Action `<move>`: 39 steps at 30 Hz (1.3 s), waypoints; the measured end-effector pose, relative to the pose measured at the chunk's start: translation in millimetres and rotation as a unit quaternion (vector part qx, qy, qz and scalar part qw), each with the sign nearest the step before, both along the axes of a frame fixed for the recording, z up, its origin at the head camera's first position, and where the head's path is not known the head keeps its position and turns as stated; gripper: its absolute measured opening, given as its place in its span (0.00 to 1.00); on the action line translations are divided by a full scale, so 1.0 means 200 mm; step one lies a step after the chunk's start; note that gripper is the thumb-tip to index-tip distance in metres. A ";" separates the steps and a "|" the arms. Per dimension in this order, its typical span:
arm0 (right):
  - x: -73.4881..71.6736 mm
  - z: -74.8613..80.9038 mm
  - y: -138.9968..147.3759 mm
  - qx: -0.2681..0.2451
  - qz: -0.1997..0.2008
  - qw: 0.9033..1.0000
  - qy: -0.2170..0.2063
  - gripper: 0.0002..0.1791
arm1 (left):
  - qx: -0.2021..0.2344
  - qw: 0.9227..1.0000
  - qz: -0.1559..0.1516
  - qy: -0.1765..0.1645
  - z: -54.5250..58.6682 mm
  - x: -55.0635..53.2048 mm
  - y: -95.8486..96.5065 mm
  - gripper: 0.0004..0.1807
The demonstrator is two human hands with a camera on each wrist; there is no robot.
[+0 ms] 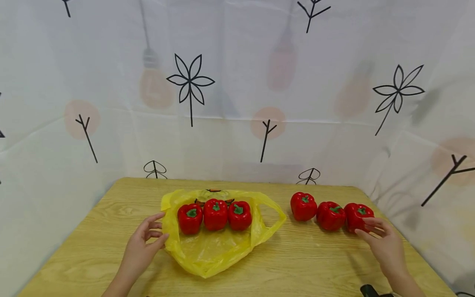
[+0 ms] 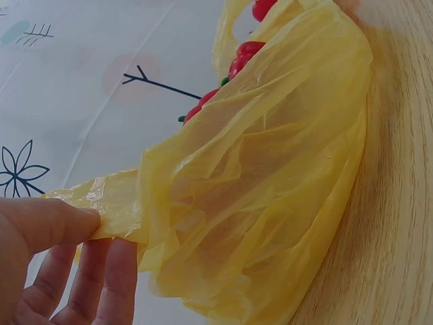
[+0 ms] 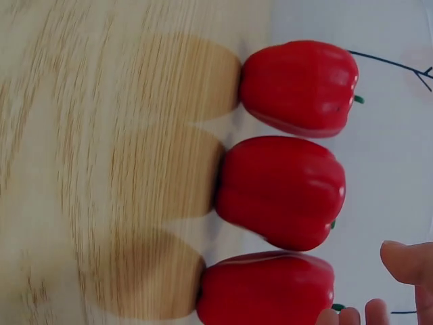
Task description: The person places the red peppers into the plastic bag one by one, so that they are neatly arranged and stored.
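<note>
My left hand (image 1: 144, 238) pinches the left edge of a yellow plastic bag (image 1: 208, 260); the left wrist view shows thumb and fingers on a strip of the bag (image 2: 243, 196). Inside the bag's spread mouth stand a left red bell pepper (image 1: 190, 222), a middle one (image 1: 215, 218) and a right one (image 1: 239, 218). Right of the bag, three more peppers stand in a row: the near-bag one (image 1: 303, 208), the centre one (image 1: 329, 218) and the outer one (image 1: 355, 212). My right hand (image 1: 384, 243) is at the outer pepper, fingers apart; contact is unclear.
The wooden table (image 1: 297, 264) carries everything. A patterned white cloth (image 1: 230, 148) hangs behind and along the sides. A bag handle loop (image 1: 276, 225) spreads toward the right-hand row of peppers. Something dark (image 1: 369, 290) shows by the right wrist.
</note>
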State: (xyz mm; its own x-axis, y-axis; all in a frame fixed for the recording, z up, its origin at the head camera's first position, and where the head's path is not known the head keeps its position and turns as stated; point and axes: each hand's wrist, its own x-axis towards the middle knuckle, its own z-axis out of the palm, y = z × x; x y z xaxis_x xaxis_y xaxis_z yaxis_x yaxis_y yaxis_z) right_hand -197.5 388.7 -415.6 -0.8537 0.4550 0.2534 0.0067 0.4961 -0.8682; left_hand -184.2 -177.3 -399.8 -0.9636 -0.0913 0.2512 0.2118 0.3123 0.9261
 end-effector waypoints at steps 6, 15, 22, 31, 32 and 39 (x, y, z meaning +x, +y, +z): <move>-0.12 -0.17 0.18 0.013 -0.021 0.999 0.025 0.20 | 0.003 1.000 -0.001 0.001 0.01 0.00 0.01 0.27; -0.21 -0.26 0.37 0.046 -0.033 0.998 0.021 0.22 | -0.002 1.000 0.002 -0.004 0.00 0.00 0.00 0.27; -0.14 -0.06 0.25 0.085 -0.023 0.996 -0.024 0.27 | -0.001 1.000 0.002 -0.001 0.00 0.00 0.00 0.27; -0.08 0.11 0.14 0.085 0.022 0.995 -0.046 0.34 | 0.001 1.000 0.004 -0.007 0.01 0.00 0.01 0.27; -0.08 0.11 0.14 0.084 0.029 0.995 -0.050 0.35 | 0.001 1.000 0.004 -0.007 0.01 0.00 0.01 0.27; -0.11 0.12 0.15 0.082 0.092 0.990 -0.064 0.43 | -0.005 1.000 0.005 0.006 0.00 0.00 0.00 0.27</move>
State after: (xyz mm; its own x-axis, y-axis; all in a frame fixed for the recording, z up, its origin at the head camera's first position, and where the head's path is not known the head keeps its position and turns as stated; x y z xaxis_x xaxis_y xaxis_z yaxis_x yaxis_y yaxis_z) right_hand -220.0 418.5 -391.3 -0.9479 0.2506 0.1966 0.0072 0.6339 -0.7734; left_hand -183.5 -176.3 -399.1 -0.9597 -0.0978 0.2633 0.2197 0.3229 0.9206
